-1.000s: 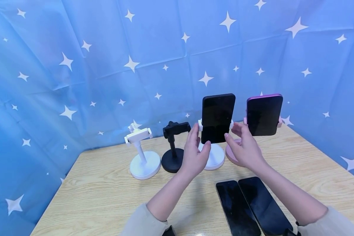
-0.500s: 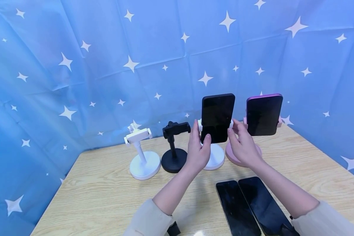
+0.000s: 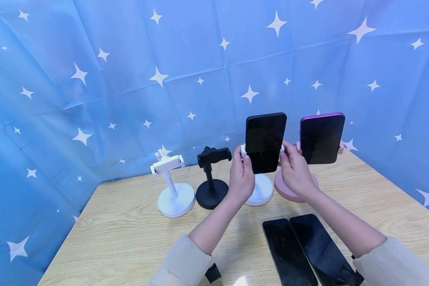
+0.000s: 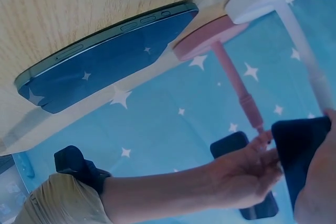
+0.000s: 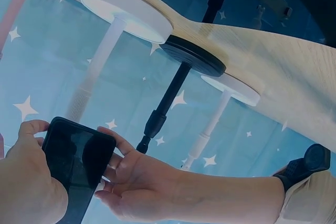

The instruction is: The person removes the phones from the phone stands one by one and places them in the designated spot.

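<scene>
A black smartphone (image 3: 265, 141) stands upright in the clamp of a white phone stand (image 3: 259, 192). My left hand (image 3: 242, 180) grips the clamp's left end, thumb in front by the phone's lower edge and fingers reaching behind. On the other side, my right hand (image 3: 297, 174) pinches the clamp's right end between thumb and fingers. In the right wrist view both hands flank the same smartphone (image 5: 79, 166). The back of the clamp is hidden behind the phone.
To the right, a pink phone stand (image 3: 289, 188) holds a purple-edged smartphone (image 3: 322, 139). Further left stand a black phone stand (image 3: 211, 194) and another white phone stand (image 3: 176, 200). Two dark smartphones (image 3: 289, 252) lie side by side in front. A starry blue curtain (image 3: 128, 79) hangs behind.
Both hands have closed in from beside the phone onto the two ends of the white stand's clamp. The left thumb has shifted from the phone's front to its lower left edge.
</scene>
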Demonstrator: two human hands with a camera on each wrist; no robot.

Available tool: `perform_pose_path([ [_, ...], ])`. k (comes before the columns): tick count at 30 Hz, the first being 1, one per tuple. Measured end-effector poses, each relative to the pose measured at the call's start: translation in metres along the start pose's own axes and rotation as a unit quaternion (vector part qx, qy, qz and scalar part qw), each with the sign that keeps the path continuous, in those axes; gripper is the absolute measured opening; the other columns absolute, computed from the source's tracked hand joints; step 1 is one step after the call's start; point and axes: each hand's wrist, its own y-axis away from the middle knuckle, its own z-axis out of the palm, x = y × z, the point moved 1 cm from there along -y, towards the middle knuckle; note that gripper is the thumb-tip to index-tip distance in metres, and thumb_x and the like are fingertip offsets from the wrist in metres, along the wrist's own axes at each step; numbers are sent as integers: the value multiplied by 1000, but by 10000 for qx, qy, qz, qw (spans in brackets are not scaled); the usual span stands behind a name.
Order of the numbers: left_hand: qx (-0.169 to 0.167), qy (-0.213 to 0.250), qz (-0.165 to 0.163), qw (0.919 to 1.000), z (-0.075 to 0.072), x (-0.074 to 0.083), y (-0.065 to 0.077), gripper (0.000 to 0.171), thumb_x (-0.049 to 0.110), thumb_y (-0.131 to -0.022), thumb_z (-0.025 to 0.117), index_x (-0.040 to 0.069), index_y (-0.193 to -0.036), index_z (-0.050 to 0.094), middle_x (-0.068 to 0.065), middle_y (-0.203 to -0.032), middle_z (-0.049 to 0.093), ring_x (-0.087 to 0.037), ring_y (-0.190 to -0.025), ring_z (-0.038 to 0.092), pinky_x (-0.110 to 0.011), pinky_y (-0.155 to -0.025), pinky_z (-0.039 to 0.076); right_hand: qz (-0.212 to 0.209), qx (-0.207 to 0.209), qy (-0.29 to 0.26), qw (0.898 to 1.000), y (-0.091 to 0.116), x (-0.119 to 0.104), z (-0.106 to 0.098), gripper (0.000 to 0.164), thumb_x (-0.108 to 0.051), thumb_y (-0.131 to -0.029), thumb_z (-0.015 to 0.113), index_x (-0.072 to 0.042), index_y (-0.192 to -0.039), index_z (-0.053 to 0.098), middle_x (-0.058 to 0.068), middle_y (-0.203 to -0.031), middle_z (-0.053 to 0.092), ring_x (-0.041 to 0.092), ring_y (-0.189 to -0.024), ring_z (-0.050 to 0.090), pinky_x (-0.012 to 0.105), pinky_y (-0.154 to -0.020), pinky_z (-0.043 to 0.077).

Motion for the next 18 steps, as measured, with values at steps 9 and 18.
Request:
perform_pose_path([
  [9,73,45,11,10000,0,0,0,28,10,-100,30,0,-125,38,-3,-76,38,-10,-65,36,-23,-60,34,-125,-25,89,9999,-1,2,-3,33,1,-96,32,5,-127,42,23,-110,55,27,-96,55,11,-76,47],
  [18,42,36,76,10000,-3,-1,3,28,10,-100,30,2,-125,40,-5,-77,42,-12,-67,39,-23,-61,36,-278,-114,149,9994,2,-1,-6,31,9,-92,37,9,-123,41,24,-108,53,30,-95,55,18,-75,50],
])
